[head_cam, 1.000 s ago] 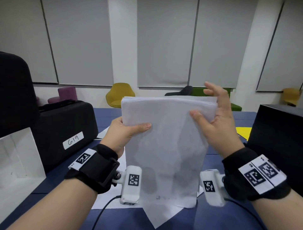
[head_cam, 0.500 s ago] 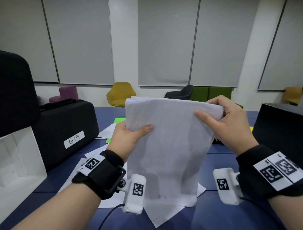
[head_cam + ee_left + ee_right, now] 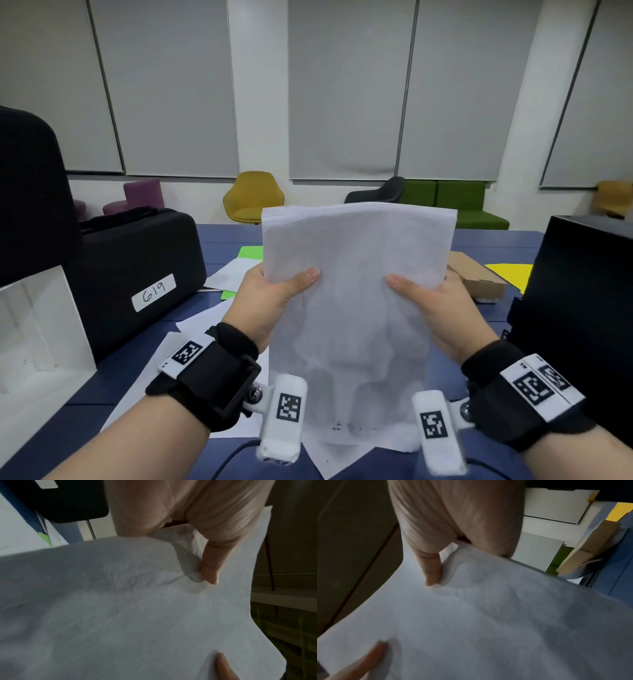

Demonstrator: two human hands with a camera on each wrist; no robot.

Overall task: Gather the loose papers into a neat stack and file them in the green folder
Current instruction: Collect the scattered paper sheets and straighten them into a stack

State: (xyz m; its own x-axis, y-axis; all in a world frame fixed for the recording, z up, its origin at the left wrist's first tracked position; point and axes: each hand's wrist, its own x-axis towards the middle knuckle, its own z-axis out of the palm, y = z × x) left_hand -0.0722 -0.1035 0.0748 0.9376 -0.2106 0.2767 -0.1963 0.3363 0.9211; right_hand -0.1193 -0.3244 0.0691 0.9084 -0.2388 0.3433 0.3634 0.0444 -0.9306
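- Above the table [image 3: 479, 459], the left hand [image 3: 263, 301] and right hand [image 3: 442, 308] each pinch a side edge of the upright paper stack [image 3: 352, 294], thumbs in front.
- More sheets [image 3: 191, 346] lie beneath.
- The green folder [image 3: 250, 255] lies behind, partly under a sheet, beside the black case [image 3: 137, 274].

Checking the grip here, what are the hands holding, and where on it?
Both hands, left hand and right hand, grip the paper stack upright by its side edges.
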